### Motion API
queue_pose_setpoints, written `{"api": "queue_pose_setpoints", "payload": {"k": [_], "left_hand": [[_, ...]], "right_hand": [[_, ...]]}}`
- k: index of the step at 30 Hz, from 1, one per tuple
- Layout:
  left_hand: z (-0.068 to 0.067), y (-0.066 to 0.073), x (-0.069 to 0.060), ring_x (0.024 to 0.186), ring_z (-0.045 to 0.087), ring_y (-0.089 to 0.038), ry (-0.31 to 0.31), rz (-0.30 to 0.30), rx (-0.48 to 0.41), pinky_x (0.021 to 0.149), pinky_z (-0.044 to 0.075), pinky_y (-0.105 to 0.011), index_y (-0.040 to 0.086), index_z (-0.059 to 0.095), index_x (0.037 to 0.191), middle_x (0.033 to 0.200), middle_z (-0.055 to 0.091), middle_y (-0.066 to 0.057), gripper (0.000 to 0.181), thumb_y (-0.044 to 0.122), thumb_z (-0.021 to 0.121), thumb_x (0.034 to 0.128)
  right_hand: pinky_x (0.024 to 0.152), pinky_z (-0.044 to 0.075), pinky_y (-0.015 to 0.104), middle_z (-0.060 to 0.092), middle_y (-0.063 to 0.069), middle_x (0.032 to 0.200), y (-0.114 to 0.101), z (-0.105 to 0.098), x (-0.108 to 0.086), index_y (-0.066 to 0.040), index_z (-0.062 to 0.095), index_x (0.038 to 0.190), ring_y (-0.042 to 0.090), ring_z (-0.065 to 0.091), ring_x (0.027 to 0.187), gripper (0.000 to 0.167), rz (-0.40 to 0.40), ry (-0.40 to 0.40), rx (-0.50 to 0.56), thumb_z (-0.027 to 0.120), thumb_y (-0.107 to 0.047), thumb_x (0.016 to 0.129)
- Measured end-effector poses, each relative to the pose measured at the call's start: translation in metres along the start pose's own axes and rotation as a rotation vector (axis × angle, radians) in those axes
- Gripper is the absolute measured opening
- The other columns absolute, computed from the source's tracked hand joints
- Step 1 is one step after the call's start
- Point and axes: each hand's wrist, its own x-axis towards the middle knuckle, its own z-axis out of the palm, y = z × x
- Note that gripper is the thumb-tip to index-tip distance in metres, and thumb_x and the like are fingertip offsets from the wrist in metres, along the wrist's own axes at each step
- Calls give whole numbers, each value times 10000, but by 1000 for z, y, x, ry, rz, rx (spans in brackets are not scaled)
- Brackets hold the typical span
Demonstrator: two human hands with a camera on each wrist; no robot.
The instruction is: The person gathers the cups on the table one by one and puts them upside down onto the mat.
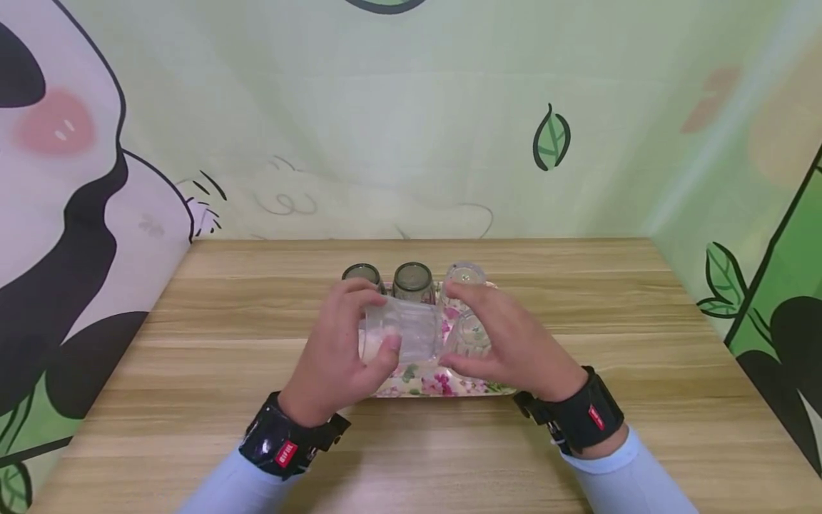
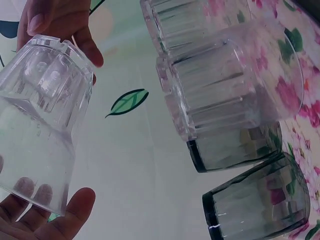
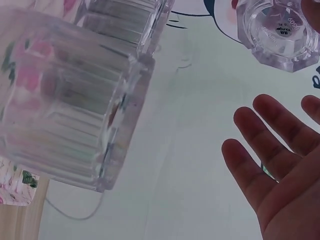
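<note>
My left hand (image 1: 343, 350) grips a clear drinking glass (image 1: 411, 332) around its rim end, holding it on its side above a floral tray (image 1: 443, 385). The glass's thick base points toward my right hand (image 1: 514, 343). In the right wrist view, the fingers (image 3: 270, 145) of that hand are spread and apart from the glass base (image 3: 280, 32); thumb contact there is unclear. On the tray stand upside-down glasses: two grey-tinted ones, a left glass (image 1: 362, 273) and a middle glass (image 1: 414, 282), plus a clear back-right glass (image 1: 465, 275) and a clear front-right glass (image 1: 472, 335).
The tray lies on a wood-grain table (image 1: 212, 357). Behind the table hangs a pale green printed backdrop (image 1: 411, 143) with a panda and leaves. My hands and the held glass hide the tray's left part.
</note>
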Motion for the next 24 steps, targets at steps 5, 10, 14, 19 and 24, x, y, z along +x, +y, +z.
{"api": "queue_pose_setpoints", "payload": {"k": [5,10,14,19,24], "left_hand": [[2,1,0,1122,509,-292,2,-1,6,932,487,-441,-1,506,1178,1217,514,-177,472,329,587,851],[4,3,1,1118,508,-300,9,10,-7,934,478,-452,-5,512,1164,1209,518,-184,459,317,594,848],[8,5,2,1125,513,-311,13,26,-14,956,472,-452,-7,522,1146,1199,525,-191,451,330,585,853],[10,7,2,1148,517,-321,23,37,-7,976,477,-456,-5,516,1142,1205,523,-194,449,343,565,863],[13,8,1,1157,519,-320,21,40,-19,966,489,-466,1,508,1148,1219,517,-199,447,336,571,858]], "right_hand": [[1092,451,476,533,136,1447,-3,1,0,-79,339,1523,266,527,1319,979,5,-6,34,850,-441,770],[1093,451,472,522,118,1461,-4,2,0,-87,345,1522,249,523,1318,987,3,-6,40,856,-451,760],[1085,461,462,536,122,1443,-3,3,0,-61,395,1492,253,529,1310,956,-35,4,35,851,-472,760],[1093,456,422,556,95,1410,-5,5,1,-56,435,1465,233,517,1317,898,-65,9,44,819,-502,786],[1070,477,386,540,91,1400,-8,9,1,-63,455,1454,221,529,1284,835,-88,30,41,784,-501,824]]}}
